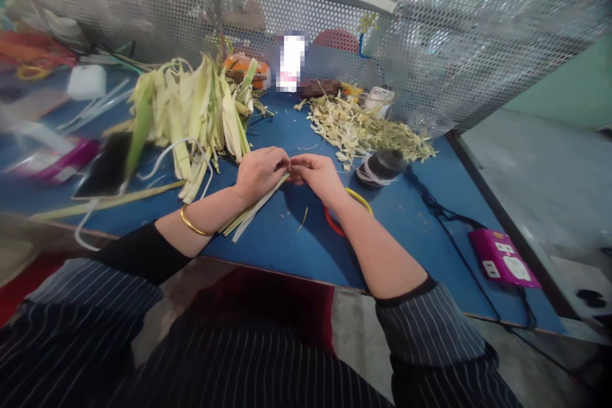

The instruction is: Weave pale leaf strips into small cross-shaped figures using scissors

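Pale green corn husk strips [257, 210] run back from my fingers toward the table's front edge, beneath my left wrist. My left hand [262, 173] is closed around their far end. My right hand [316, 176] meets it there, thumb and fingers pinched together at the tip of the bundle; what exactly the right fingers grip is too small to make out. Scissors with red and yellow handles [359, 199] lie partly hidden under my right forearm. Just right of my right hand stands a dark spool wound with pale thread [380, 169].
A heap of long husks [189, 115] lies at the back left, beside a phone [104, 166] with a white cable. Husk scraps [363, 127] are piled at the back right. A purple power strip [504, 258] sits at the right edge; perforated metal mesh [315, 6] rises behind.
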The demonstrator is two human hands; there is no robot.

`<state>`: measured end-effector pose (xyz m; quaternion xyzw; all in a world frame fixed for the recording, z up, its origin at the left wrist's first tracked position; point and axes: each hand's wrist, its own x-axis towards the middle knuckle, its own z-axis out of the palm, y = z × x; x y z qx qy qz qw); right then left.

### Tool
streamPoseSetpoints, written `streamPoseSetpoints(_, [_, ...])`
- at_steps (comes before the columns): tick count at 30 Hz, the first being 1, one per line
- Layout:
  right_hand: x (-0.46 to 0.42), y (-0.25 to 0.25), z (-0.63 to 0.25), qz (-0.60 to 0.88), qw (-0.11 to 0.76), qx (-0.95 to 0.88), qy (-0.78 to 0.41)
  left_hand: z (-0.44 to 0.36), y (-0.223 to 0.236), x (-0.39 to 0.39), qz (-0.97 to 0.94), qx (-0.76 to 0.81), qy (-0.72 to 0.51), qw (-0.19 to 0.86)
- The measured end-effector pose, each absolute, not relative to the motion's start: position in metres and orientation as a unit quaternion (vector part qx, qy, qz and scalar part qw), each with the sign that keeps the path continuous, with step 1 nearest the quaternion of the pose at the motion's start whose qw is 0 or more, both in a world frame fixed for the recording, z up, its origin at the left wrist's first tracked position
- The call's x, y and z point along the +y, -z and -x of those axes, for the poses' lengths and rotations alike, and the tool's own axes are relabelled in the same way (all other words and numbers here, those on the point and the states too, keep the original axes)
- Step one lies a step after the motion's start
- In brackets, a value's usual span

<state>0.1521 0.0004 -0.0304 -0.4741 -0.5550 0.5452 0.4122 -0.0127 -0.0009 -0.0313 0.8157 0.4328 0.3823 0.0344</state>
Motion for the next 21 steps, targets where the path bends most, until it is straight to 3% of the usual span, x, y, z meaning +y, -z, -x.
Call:
streamPoseSetpoints(8, [-0.0014,0.0291,-0.1540,0.465,0.421,-0.533,-0.567,0.0128,0.0338,-0.0022,-0.823,0.401,-0.401,0.035])
streamPoseSetpoints(21, [0.0014,0.0319,-0.1576,0.448,0.428,-0.557,-0.553,0.0108,0.0266,-0.0016,-0.754,0.436,-0.461,0.172])
